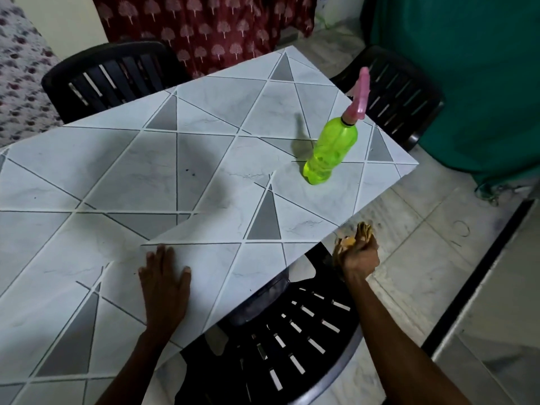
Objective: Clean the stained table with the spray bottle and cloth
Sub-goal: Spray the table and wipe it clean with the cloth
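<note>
a: where is the spray bottle (333, 150) to be found?
b: it is stood upright on the table (117, 171), at about two o'clock from the left hand (163, 276), near the far right edge. it is touched by neither hand.
a: and how are the hands placed?
b: the left hand is laid flat on the tabletop close to the near edge, fingers straight, nothing held. the right hand (361, 258) is seen off the table's edge, at three o'clock from the left, above a black chair (292, 331). its fingers are curled tight round a bunched brownish cloth (355, 236).
a: how is the cloth expected to handle?
b: it is judged soft and limp, easily crumpled. as it is wadded in the fist, a broader face would probably have to be opened out for wiping.
a: and the bottle?
b: thin green plastic, so it is judged light and a little squeezable; how full it is cannot be told. it is best taken round the neck just under the pink trigger head, so that the trigger can be reached. being tall and narrow, it could be tipped if knocked.
a: are stains seen?
b: a few small dark specks (187, 171) are made out at twelve o'clock from the left hand, within a shadow.
</note>
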`<action>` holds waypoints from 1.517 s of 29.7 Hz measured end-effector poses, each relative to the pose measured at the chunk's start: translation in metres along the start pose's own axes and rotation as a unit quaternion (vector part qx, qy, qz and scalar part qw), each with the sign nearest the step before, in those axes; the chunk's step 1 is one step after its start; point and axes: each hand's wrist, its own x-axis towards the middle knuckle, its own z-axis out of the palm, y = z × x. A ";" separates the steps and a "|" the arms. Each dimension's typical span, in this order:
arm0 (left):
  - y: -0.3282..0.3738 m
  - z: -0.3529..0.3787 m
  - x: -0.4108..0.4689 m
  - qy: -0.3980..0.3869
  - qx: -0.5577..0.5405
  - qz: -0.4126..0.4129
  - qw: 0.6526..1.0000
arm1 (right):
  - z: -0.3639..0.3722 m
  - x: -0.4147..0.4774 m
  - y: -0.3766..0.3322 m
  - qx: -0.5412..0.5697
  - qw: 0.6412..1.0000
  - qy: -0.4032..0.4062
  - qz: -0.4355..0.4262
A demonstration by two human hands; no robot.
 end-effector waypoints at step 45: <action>-0.213 -0.130 -0.019 0.026 0.003 -0.026 0.999 | 0.152 -0.332 -0.122 -0.166 0.812 -0.260 -0.496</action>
